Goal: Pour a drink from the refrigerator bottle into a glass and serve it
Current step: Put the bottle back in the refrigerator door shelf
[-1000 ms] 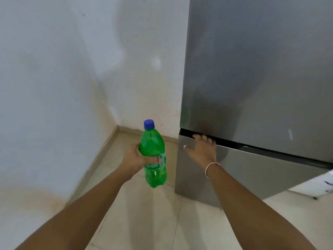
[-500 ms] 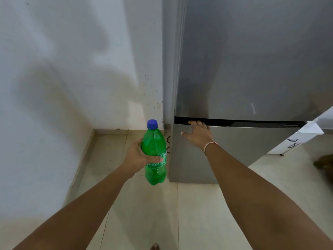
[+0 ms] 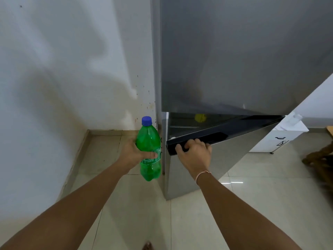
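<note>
My left hand (image 3: 132, 153) grips a green plastic bottle (image 3: 149, 150) with a blue cap, held upright just left of the refrigerator. The grey refrigerator (image 3: 234, 56) fills the upper right. Its lower door (image 3: 212, 165) stands partly open, swung toward me. My right hand (image 3: 195, 153) curls over the dark top edge of that door, fingers in the handle recess. Through the gap I see a shelf and something yellow (image 3: 200, 117) inside. No glass is in view.
A white wall (image 3: 63, 78) meets the tiled floor (image 3: 189, 222) in the corner left of the refrigerator. A white cabinet (image 3: 281, 139) with dark handles stands to the right. Something brown (image 3: 320, 159) lies at the right edge.
The lower refrigerator door has swung open from shut. My right hand went from resting on its top edge to gripping it. The bottle stays in my left hand.
</note>
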